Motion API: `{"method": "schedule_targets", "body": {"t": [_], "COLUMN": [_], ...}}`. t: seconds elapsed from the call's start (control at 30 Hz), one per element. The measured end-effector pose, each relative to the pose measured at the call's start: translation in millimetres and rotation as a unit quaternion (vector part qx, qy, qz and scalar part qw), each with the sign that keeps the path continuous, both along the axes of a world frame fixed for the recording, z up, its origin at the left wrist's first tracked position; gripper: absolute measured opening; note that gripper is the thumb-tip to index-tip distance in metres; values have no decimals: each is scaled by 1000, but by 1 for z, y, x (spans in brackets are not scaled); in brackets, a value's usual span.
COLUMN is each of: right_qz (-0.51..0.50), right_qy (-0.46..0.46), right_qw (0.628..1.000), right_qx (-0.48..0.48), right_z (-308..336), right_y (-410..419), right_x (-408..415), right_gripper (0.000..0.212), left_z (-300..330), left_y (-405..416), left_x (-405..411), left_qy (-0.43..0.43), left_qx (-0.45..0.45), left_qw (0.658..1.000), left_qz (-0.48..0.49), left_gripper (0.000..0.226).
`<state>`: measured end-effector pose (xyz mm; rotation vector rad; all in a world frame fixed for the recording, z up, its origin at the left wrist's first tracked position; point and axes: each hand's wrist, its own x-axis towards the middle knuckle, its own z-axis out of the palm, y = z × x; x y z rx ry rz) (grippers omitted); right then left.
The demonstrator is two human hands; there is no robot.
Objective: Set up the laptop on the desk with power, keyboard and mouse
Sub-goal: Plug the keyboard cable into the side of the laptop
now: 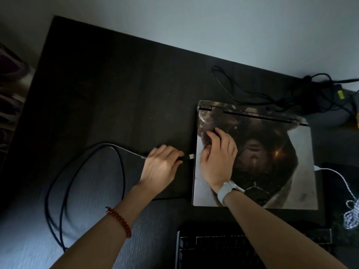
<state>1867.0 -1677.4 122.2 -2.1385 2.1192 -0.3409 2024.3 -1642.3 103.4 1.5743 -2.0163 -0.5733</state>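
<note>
The closed laptop (272, 152), its lid covered by a picture skin, lies on the dark desk (116, 94) at the right. My right hand (217, 158) rests on the left part of the lid, fingers spread and slightly bent. My left hand (163, 164) grips a dark USB cable (81, 162) just behind its silver plug (191, 156), which points at the laptop's left edge and sits a little short of it. The cable loops left and down over the desk. A dark keyboard (213, 247) lies at the near edge, partly under my right forearm.
A tangle of black power cables (291, 94) with a yellow-tipped plug (341, 94) lies behind the laptop at the back right. A white braided cable (345, 183) is plugged into the laptop's right side and bunches over a dark pad (340, 200).
</note>
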Motion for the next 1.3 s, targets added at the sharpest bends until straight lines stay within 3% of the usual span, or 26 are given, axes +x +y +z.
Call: {"method": "schedule_targets", "body": {"t": [0.57, 1.1, 1.3], "right_qz": [3, 8, 10], "right_qy": [19, 13, 15], "right_qw": [1000, 1000, 1000], "right_qx": [-5, -9, -12], "right_z": [-3, -3, -5], "right_y": [-1, -1, -1], "right_x": [0, -2, -2], "right_gripper": [43, 41, 42], "left_z": [-1, 2, 6], "left_y": [-10, -11, -8], "left_x": [-3, -17, -18], "left_qy": [-36, 15, 25], "left_qx": [-13, 29, 31], "left_qw": [998, 999, 999], "left_qz": [-51, 0, -2], "left_gripper": [26, 30, 22]}}
